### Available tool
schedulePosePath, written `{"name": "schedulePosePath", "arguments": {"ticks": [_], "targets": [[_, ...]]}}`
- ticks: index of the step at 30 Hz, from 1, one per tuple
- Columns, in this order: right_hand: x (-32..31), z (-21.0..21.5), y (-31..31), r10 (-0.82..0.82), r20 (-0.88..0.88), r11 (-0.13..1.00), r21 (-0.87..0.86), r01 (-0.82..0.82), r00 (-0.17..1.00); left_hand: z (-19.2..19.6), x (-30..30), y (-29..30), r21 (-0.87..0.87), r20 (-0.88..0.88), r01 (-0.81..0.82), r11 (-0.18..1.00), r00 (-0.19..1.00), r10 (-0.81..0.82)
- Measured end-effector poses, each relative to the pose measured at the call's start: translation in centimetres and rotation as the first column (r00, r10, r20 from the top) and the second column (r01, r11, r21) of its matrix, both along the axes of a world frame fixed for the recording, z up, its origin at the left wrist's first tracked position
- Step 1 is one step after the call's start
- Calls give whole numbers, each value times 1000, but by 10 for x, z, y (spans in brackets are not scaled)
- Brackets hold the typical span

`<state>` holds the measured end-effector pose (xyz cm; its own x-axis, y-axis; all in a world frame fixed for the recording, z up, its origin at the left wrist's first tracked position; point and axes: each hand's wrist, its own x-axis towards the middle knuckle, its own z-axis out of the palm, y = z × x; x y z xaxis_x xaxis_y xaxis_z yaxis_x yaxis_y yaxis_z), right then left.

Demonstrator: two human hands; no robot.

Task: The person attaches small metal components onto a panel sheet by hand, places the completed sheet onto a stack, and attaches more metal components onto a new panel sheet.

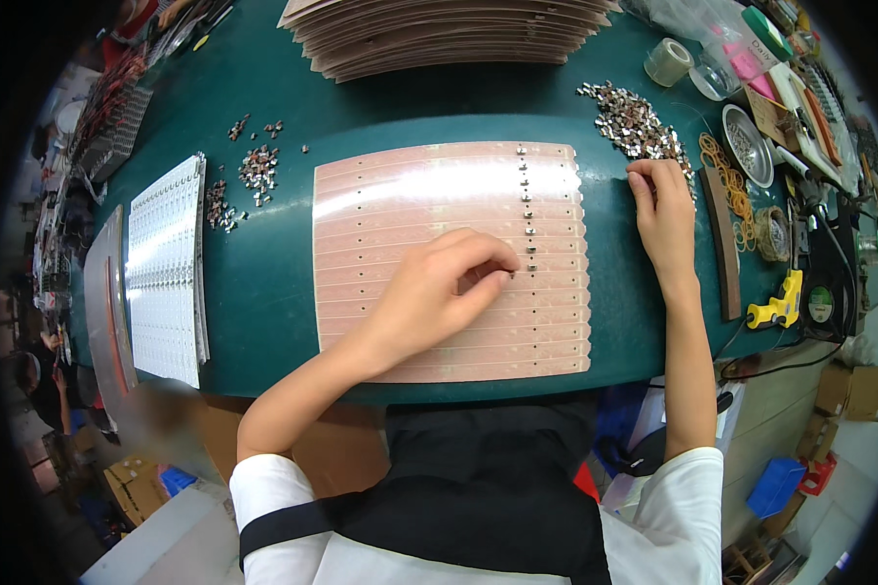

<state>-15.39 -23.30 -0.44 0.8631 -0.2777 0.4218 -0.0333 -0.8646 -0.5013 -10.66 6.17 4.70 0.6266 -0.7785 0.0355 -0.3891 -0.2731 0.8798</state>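
A pale pink panel [439,336], marked into horizontal strips with a scalloped right edge, lies flat on the green table before me. Several small metal pieces [529,215] sit in a column near its right side. At the lower end of that column my left hand [439,288] has thumb and index finger pinched together; a tiny dark bit shows at the tips, too small to name. My right hand [665,210] is at the near edge of a heap of small silvery and brown metal pieces [634,122]. Its fingertips are drawn together, and what is between them is hidden.
Stacked pink panels [448,34] stand at the back. White perforated sheets [166,273] lie left, beside smaller piles of metal pieces [259,171]. On the right are a dark wooden bar [720,244], rubber bands [736,180], a metal bowl [748,146], a tape roll [668,62] and a yellow glue gun [778,302].
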Motion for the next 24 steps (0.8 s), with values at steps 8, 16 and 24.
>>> {"name": "schedulePosePath", "arguments": {"ticks": [8, 16, 24], "targets": [[-4, 2, 9, -27, 59, 951, 309, 8, 998, -26, -12, -25, 56, 198, 21, 998, 980, -32], [-7, 4, 7, -41, 77, 879, 477, 0, 996, -26, -10, -30, 58, 187, 10, 998, 982, -21], [-55, 24, 65, 247, -181, 708, 704, -50, 952, -4, -2, -2, -20, -258, -99, 995, 962, 90]]}}
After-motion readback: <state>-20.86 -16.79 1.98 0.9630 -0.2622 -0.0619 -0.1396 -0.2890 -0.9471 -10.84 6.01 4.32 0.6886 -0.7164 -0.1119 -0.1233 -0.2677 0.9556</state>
